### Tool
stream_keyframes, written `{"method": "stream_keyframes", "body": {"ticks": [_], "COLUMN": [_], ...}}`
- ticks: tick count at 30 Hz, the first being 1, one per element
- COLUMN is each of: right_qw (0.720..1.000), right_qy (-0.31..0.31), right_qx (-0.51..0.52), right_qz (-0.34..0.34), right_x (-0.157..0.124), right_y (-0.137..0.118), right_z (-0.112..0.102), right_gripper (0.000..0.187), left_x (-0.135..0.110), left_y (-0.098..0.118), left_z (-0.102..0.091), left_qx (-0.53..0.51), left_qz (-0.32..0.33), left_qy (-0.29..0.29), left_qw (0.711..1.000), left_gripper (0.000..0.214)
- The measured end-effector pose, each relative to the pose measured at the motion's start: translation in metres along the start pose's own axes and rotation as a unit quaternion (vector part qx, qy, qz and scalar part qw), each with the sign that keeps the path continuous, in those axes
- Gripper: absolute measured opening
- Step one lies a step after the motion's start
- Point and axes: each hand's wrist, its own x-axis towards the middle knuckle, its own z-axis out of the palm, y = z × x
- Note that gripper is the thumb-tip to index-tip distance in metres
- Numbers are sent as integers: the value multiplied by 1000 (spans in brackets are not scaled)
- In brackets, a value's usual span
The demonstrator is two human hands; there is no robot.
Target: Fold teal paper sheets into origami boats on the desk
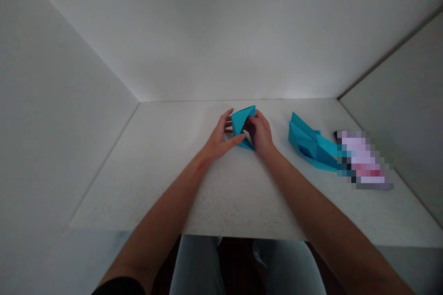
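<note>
A piece of folded blue paper [239, 121] is held up between my two hands, over the middle of the table. Its folds stand apart, leaving an opening that faces me. My left hand [218, 141] cups its left side, the thumb at the lower edge of the opening and the fingers slightly apart behind. On the right, my right hand [262, 134] grips the paper with bent fingers, their tips partly inside the fold and hard to make out. To the right of that hand lies a blue folded paper boat [311, 143], touching neither hand.
A flat, pixelated pinkish-white object [368, 159] lies at the right, beside the boat's tip. The pale table [138, 166] meets a white back wall [221, 46] and side panels at left and right. My legs are below its front edge.
</note>
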Motion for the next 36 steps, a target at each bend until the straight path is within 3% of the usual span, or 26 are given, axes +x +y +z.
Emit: {"method": "stream_keyframes", "body": {"ticks": [4,12,21,29,33,36], "right_qw": [1000,1000,1000,984,983,992], "right_qy": [0,-13,1,-5,-28,-12], "right_qx": [26,4,-15,-143,-136,-88], "right_qz": [13,6,-8,-107,-119,-93], "right_x": [2,1,2,-5,-8,-6], "right_y": [1,-1,3,-10,-13,-9], "right_z": [1,-2,-2,0,2,2], "right_gripper": [33,26,21,22,29,31], "left_x": [-1,0,3,4,4,3], "left_y": [1,-2,16,19,21,21], "left_z": [4,1,-1,-9,-11,-10], "left_qx": [0,49,173,282,315,323], "left_qz": [11,24,28,39,35,34], "left_qy": [-7,68,127,188,191,172], "left_qw": [1000,996,976,940,929,930], "left_gripper": [91,70,53,35,44,58]}}
